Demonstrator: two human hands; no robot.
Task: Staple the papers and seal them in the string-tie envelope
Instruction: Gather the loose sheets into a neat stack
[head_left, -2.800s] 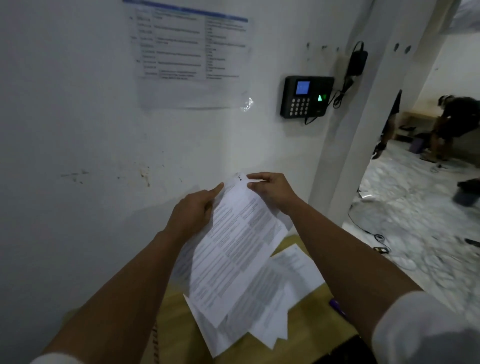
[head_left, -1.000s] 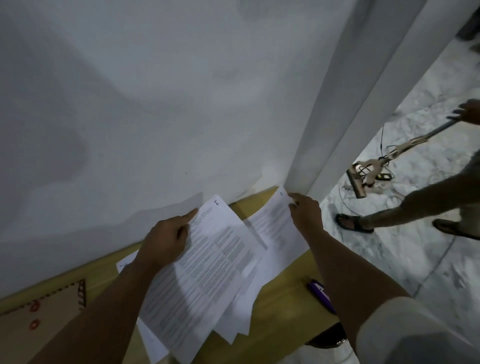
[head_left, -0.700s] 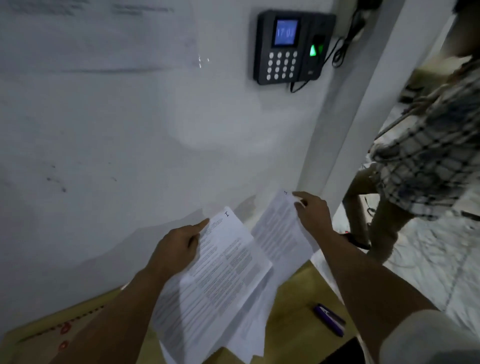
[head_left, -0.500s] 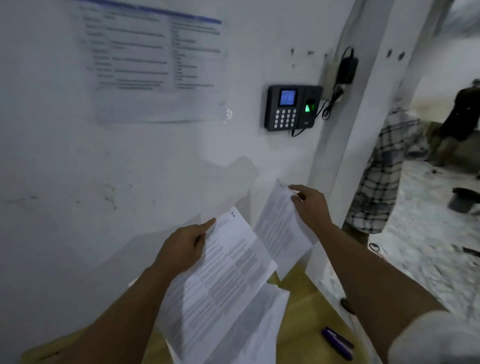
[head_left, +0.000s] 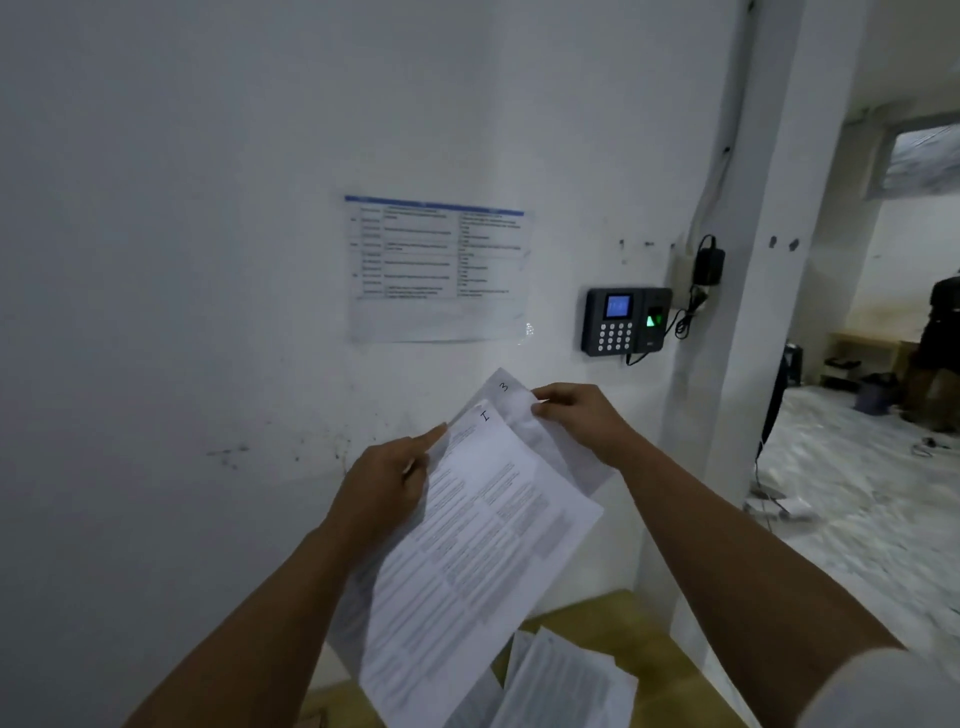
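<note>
Two sheets (head_left: 483, 535) raised, left hand (head_left: 384, 488) grip pinching front sheet's edge, right hand (head_left: 582, 421) grip pinching rear sheet's corner, more papers (head_left: 566, 680) on bench (head_left: 613, 623) below.

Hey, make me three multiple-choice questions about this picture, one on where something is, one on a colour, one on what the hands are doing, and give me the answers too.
1. Where is the keypad device?
A. mounted on the wall, right of the posted notice
B. lying on the table
C. on the floor

2. What colour is its lit screen?
A. red
B. blue
C. yellow

3. What are the hands doing?
A. both rest flat on the table
B. one holds a stapler
C. both hold sheets of paper up in front of the wall

Answers:
1 A: it hangs on the wall beside the notice.
2 B: the small screen glows blue.
3 C: the left hand grips the page marked 1, and the right hand pinches the page marked 3 behind it.
</note>
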